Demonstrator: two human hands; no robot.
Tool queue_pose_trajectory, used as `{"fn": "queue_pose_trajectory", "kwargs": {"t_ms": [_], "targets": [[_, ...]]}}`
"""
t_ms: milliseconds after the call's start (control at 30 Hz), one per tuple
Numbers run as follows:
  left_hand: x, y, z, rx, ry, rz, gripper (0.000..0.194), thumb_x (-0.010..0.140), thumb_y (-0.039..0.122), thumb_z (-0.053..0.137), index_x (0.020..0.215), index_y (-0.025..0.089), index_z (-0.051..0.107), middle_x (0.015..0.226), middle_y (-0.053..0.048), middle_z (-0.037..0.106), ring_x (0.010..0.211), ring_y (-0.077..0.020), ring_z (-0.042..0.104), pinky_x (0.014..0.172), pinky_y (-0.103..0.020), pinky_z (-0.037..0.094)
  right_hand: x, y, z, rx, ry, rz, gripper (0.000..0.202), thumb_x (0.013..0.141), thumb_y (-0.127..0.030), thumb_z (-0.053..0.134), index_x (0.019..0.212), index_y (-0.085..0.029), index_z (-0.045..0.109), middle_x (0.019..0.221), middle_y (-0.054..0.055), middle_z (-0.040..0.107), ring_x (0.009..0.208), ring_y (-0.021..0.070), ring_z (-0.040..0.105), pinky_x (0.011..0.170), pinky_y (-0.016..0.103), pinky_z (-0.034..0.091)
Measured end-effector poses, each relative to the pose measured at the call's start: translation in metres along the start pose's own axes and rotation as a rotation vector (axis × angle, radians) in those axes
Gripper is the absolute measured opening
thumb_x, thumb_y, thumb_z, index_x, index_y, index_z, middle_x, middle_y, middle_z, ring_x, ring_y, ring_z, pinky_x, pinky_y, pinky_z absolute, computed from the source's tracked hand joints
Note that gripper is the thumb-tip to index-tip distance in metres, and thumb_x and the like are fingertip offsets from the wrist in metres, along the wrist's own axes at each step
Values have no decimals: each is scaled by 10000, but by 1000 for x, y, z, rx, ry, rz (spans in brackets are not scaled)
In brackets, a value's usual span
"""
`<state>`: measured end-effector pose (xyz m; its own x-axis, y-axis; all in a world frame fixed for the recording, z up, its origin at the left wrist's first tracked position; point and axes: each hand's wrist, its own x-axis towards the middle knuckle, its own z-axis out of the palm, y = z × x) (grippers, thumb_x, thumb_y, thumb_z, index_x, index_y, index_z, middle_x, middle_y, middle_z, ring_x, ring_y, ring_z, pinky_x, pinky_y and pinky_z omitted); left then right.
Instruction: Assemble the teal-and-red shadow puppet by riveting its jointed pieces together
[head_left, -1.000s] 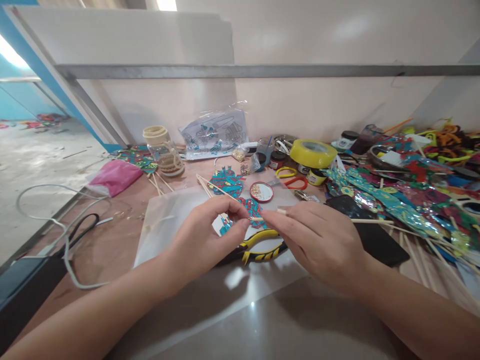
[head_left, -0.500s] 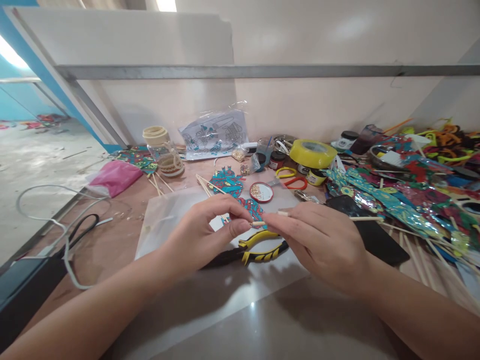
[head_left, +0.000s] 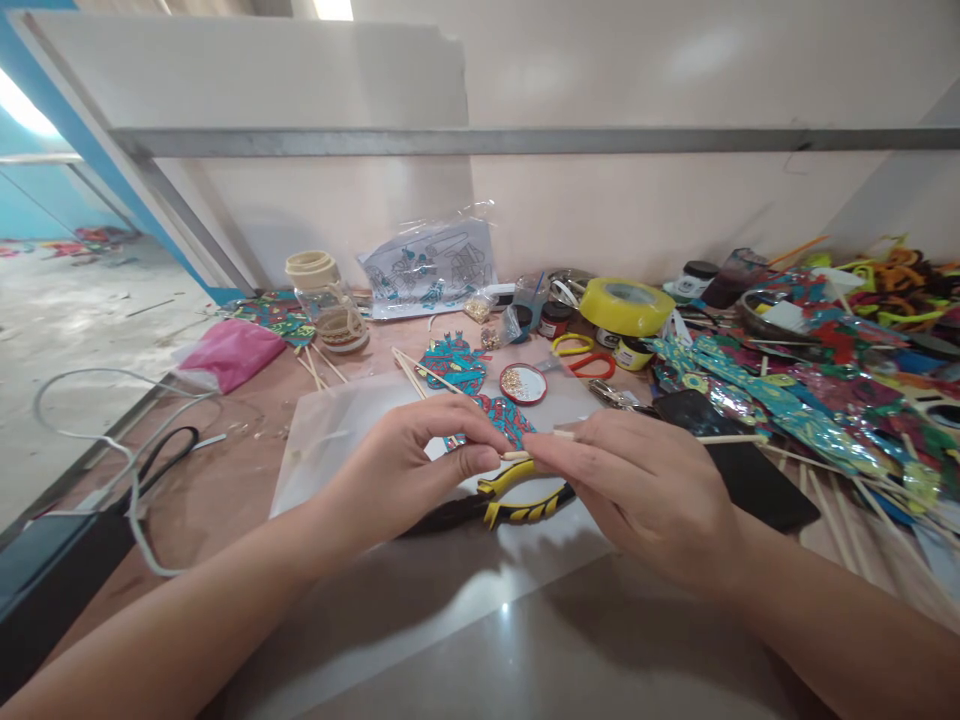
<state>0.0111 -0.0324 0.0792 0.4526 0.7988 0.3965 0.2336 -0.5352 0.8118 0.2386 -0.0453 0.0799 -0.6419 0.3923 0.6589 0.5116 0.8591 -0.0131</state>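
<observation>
A pale wooden stick (head_left: 514,456) shows in the small gap between my two hands. My left hand (head_left: 427,460) pinches its end between thumb and index finger. My right hand (head_left: 652,480) is closed around the stick's other side, its fingers hiding most of it. A second pale stick (head_left: 727,439) passes through the right hand and pokes out on both sides. Yellow-and-black pliers (head_left: 529,508) lie beneath the hands on a white sheet (head_left: 315,450). Behind the fingers lie painted teal-and-red cutouts (head_left: 454,368), partly covered by the left hand.
Beyond the hands sit a lid of small gold bits (head_left: 523,384), scissors (head_left: 592,366) and a yellow tape roll (head_left: 626,306). A black phone (head_left: 742,470) and painted cutouts (head_left: 795,400) crowd the right. A jar (head_left: 330,310), pink packet (head_left: 232,355) and white cable (head_left: 131,480) are left.
The stick between my fingers has dipped slightly, and the right fingertips have come a little closer to the left ones. The things on the table have stayed put.
</observation>
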Motion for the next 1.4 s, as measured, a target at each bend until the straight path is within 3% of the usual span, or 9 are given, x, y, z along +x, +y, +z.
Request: {"fn": "queue_pose_trajectory", "kwargs": {"t_ms": [167, 333, 600, 900, 1400], "targets": [[0, 1, 0, 6, 22, -1, 81, 844, 205, 641, 805, 228, 709, 785, -4, 697, 738, -143, 645, 678, -273, 519, -2, 2, -1, -24, -24, -8, 225, 916, -102, 509, 1096, -145, 637, 882, 62, 715, 824, 163, 640, 735, 298, 513], [1, 8, 1, 176, 110, -19, 76, 816, 158, 638, 763, 210, 656, 742, 34, 672, 695, -110, 611, 675, -237, 500, -4, 4, 1, -151, -48, -37, 278, 899, -118, 554, 1172, -110, 606, 914, 84, 701, 873, 200, 622, 806, 351, 507], [2, 15, 3, 374, 149, 31, 104, 775, 116, 631, 713, 197, 613, 684, 51, 634, 614, -87, 559, 609, -199, 473, -3, 0, 3, -183, -18, -86, 253, 874, -81, 573, 1127, -77, 598, 868, 86, 701, 807, 193, 622, 758, 339, 513], [-9, 8, 9, 302, 125, -43, 85, 854, 147, 542, 817, 206, 590, 819, 20, 621, 795, -111, 577, 716, -218, 463, -2, -3, 0, -213, -2, -110, 237, 861, -45, 558, 1093, -60, 607, 855, 95, 711, 806, 211, 646, 745, 357, 538], [-6, 5, 10, 266, 143, -69, 94, 825, 141, 543, 763, 202, 579, 752, 36, 609, 721, -105, 558, 689, -229, 445, 2, -9, -2, -254, -14, -104, 201, 897, -67, 509, 1067, -62, 614, 822, 93, 711, 752, 216, 638, 685, 354, 523]]}}
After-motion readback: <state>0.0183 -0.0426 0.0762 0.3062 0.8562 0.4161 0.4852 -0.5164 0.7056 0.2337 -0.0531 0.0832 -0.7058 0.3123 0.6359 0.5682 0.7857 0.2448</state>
